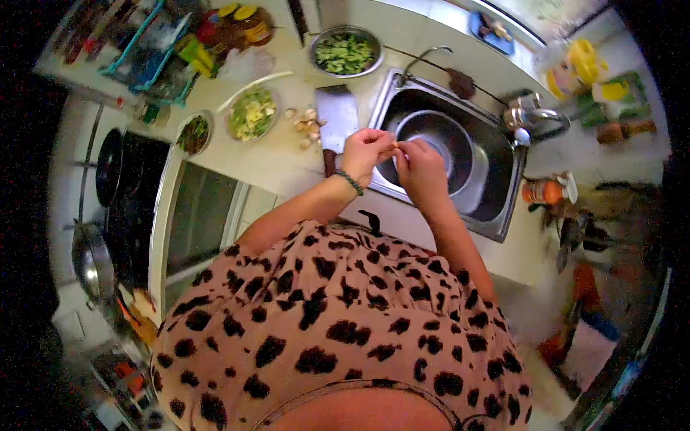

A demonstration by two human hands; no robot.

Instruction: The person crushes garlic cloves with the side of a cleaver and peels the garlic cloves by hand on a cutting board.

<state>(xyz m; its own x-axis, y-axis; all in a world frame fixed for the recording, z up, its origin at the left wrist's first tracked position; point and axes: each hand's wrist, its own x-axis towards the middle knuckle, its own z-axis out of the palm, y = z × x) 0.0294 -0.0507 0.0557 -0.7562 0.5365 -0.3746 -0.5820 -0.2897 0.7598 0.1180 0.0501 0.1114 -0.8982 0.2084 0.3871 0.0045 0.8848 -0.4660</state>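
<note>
My left hand [364, 154] and my right hand [421, 167] meet at the fingertips over the left edge of the sink [496, 205]. Both are closed in a pinch around something small that I cannot make out. A metal bowl [460, 154] stands in the sink beneath and beyond my right hand. Left of my left hand, a cleaver [338, 118] lies on the counter with its dark handle toward me. Beside its blade are several garlic cloves [307, 126].
A metal bowl of chopped greens [345, 54] stands at the back. Further left are a plate of pale green pieces [251, 113] and a small bowl of dark greens [194, 135]. A faucet [543, 118] rises at the sink's right; an orange spray bottle [544, 191] stands beside it.
</note>
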